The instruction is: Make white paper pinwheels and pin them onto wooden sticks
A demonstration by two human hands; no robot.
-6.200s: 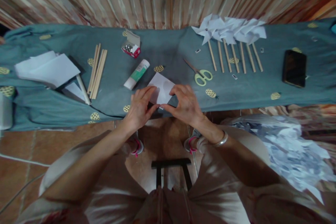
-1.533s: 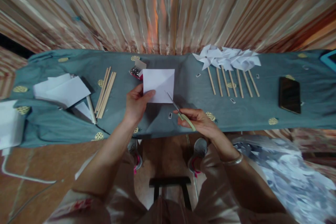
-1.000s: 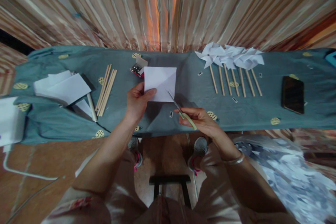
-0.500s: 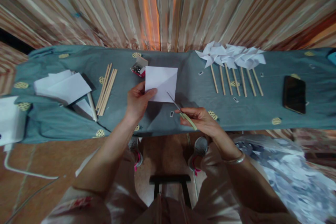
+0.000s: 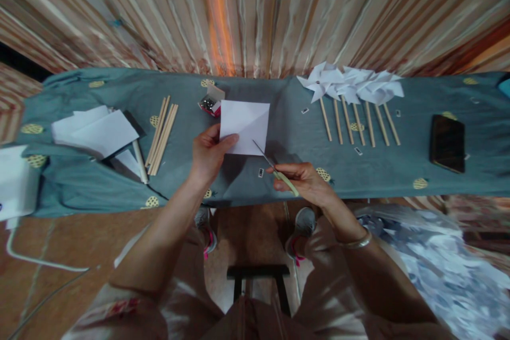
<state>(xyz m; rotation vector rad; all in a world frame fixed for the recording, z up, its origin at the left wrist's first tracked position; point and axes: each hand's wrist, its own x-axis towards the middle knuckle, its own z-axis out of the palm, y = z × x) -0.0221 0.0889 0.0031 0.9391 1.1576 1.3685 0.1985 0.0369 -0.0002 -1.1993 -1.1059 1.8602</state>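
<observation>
A square sheet of white paper (image 5: pixel 249 122) with a faint diagonal crease is held up over the table. My left hand (image 5: pixel 211 150) pinches its lower left, thumb on top and fingers hidden beneath. In my right hand (image 5: pixel 303 180) are scissors (image 5: pixel 285 183) with pale green handles. Their blades lie at the paper's lower right corner and point toward its middle; whether they are parted I cannot tell. Just behind my left hand stands a small open box (image 5: pixel 211 102) of shiny metal bits.
Several paper pinwheels (image 5: pixel 350 84) on wooden sticks lie at the back right, with a dark phone (image 5: pixel 447 143) beyond. To the left are loose wooden sticks (image 5: pixel 162 135) and white paper sheets (image 5: pixel 95 130). A black stool (image 5: pixel 258 272) is below.
Almost nothing differs. Both hands, the paper and the scissors keep nearly the same place; the curtain behind the table has shifted slightly.
</observation>
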